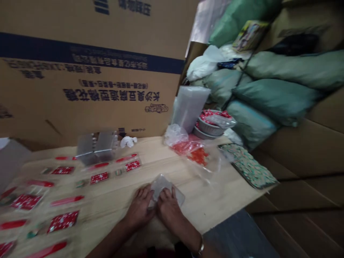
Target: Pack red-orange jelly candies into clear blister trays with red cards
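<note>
A clear plastic box [161,182] lies near the front of the wooden table [107,211], between my two hands. My left hand [140,203] grips its left side with bent fingers. My right hand [168,205] has its fingers curled over the middle and right of the box, close beside the left. Blur and the fingers hide the box's details. To the left are several clear trays, each with a red plastic utensil [67,200], a red dotted packet [63,221] and a small greenish piece [32,233].
A large cardboard box [120,122] walls off the back. Before it stand stacked clear boxes [96,143] and crumpled white tissue [128,142]. Rightward are a bag of red-orange pieces [197,156], a basket of red packets [212,127], a tray of greenish pieces [249,166] and piled sacks [276,95].
</note>
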### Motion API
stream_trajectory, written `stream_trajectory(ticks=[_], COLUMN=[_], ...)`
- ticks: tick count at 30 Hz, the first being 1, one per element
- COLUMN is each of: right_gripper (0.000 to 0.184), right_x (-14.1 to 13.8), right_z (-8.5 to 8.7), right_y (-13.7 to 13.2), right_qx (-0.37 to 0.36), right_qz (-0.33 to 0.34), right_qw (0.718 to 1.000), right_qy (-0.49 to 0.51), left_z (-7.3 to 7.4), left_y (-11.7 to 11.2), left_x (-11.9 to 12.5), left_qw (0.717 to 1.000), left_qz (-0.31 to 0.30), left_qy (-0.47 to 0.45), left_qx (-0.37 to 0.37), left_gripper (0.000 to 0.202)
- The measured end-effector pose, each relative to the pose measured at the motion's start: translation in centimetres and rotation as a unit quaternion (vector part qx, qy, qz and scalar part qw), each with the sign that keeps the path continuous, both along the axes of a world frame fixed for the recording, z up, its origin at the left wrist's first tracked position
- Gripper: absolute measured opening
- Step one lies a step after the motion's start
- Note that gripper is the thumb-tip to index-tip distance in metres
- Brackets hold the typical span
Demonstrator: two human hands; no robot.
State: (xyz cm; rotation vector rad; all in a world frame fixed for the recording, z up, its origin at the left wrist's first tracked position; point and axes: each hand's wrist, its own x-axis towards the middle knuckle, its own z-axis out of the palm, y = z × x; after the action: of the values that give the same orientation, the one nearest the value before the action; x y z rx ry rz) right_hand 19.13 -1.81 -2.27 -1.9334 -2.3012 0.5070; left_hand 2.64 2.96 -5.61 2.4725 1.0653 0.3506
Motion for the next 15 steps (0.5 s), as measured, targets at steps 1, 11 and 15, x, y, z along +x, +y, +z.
stream_trajectory(ticks=[1, 11, 15], right_gripper=[0.019, 0.017, 0.018], right_x=[-0.1, 0.2, 3.9], right_z=[0.1, 4.5, 5.3], right_y=[-0.2, -1.4, -3.1], right_qx=[0.017, 0.243, 0.260], right_qz=[-0.001, 0.057, 0.010], right_qw=[0.999, 0.966, 0.965], right_qy=[0.029, 0.073, -0.019], left_z=[-0.3, 5.4, 3.9], left_y=[0.1, -0.1, 2.1], left_x=[-0.3, 3.0, 4.1], left_qw=[1.000, 0.827, 0.932], left_qz=[0.004, 0.131, -0.005], left_qy=[-0.023, -0.363, -0.236], left_qx=[0.013, -0.409, -0.275], left_gripper=[0.056, 0.073, 0.059])
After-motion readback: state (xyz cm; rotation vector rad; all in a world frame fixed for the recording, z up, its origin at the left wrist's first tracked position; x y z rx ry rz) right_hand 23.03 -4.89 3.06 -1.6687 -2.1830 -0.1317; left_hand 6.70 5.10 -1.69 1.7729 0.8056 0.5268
